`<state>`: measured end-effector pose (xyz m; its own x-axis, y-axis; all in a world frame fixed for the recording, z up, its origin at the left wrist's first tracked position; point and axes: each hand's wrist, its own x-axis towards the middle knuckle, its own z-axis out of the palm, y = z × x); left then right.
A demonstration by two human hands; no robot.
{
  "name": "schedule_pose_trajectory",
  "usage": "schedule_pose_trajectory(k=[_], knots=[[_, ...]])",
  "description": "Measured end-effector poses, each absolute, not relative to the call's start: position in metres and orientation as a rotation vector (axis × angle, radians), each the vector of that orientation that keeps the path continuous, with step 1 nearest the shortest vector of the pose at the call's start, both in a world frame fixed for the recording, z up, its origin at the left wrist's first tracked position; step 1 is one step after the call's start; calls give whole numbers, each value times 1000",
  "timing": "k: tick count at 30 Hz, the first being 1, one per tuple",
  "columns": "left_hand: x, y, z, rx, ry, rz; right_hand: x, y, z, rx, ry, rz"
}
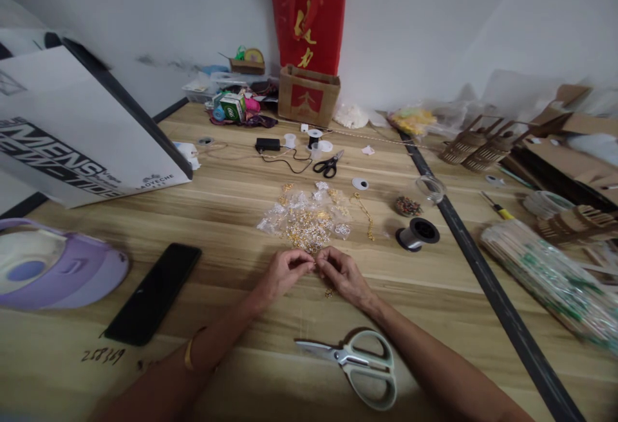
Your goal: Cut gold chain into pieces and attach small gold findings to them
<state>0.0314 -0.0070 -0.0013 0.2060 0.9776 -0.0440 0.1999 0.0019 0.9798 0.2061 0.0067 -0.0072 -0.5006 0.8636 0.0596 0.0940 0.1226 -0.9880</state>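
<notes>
My left hand [288, 272] and my right hand [344, 274] meet over the wooden table, thumbs and forefingers pinched close together. Between the fingertips is a tiny gold piece, too small to make out fully. A short bit of gold chain [329, 293] hangs or lies just under my right hand. Right beyond the fingers spreads a pile of small gold and silver jewellery findings [309, 228], with small clear plastic bags [275, 217] around it. Another gold chain [369, 224] lies to the right of the pile. Nearer to me rest white-handled scissors [369, 365], blades pointing left.
A spool of wire [417, 234] and a dish of dark beads [407, 206] stand to the right. Black scissors [328, 165] lie behind the pile. On the left are a black phone [153, 293], a purple visor [87, 274] and a white box [87, 132]. Bundled sticks [545, 274] lie at far right.
</notes>
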Motion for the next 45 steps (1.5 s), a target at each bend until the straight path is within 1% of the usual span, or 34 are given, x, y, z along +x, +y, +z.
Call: schedule_pose_trajectory(k=[5,19,24,32,45], knots=[[32,-8,-1,1489,1225,912,206,7,-8,-946,-1714,1475],[35,-8,-2,1428,1201,935,206,8,-8,-942,-1706,1477],[34,-9,2,1500,1255,939,205,7,-5,-941,-1721,1482],[32,-8,6,1568,1215,947,206,7,-6,-926,-1722,1500],[28,-5,3,1484,1201,963,207,10,-5,-896,-1570,1592]])
